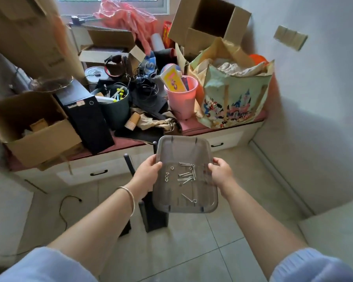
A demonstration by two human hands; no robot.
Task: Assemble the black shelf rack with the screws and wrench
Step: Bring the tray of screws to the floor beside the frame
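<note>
Your left hand (149,171) and right hand (220,169) each grip a side rim of the grey mesh shelf tray (183,157), held level above the tiled floor (192,251), with loose screws (186,176), washers (167,177) and a small wrench (189,198) lying in it. Just under and left of the tray stand the black rack posts (130,165), close against your left wrist. Beyond them the window bench (194,127) is crowded with a pink bucket (181,98) holding booklets, a dark bin (114,106) of pens, a printed bag (232,98) and open cardboard boxes (35,127), while open floor lies to your right toward the wall (314,98).

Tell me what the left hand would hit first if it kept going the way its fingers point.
The left hand grips the mesh tray with fingers aimed right, across it. They would probably meet the washers first, then the screws.
</note>
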